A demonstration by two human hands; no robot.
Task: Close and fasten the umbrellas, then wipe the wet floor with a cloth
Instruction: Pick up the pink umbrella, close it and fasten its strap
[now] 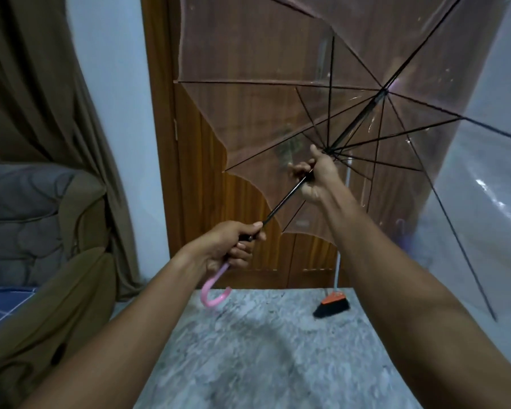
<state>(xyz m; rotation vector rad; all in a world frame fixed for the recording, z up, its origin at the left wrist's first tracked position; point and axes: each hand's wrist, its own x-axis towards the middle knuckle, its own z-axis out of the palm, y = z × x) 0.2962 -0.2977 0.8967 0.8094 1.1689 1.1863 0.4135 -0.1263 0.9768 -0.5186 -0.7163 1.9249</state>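
Observation:
A transparent umbrella [248,119] with black ribs stands open in front of me, its canopy spread across the upper right of the view. My left hand [233,249] grips the shaft just above the pink hooked handle [214,290]. Higher up the black shaft [286,199], my right hand [316,175] is closed around the runner where the ribs meet. The grey marbled floor [263,349] lies below; I cannot tell whether it is wet. No cloth is in view.
A wooden door [248,261] is straight ahead behind the umbrella. A broom with an orange and black head [332,304] leans at its foot. A brown curtain [56,98] hangs at left over a grey cushioned seat [21,216] and brown fabric [56,305].

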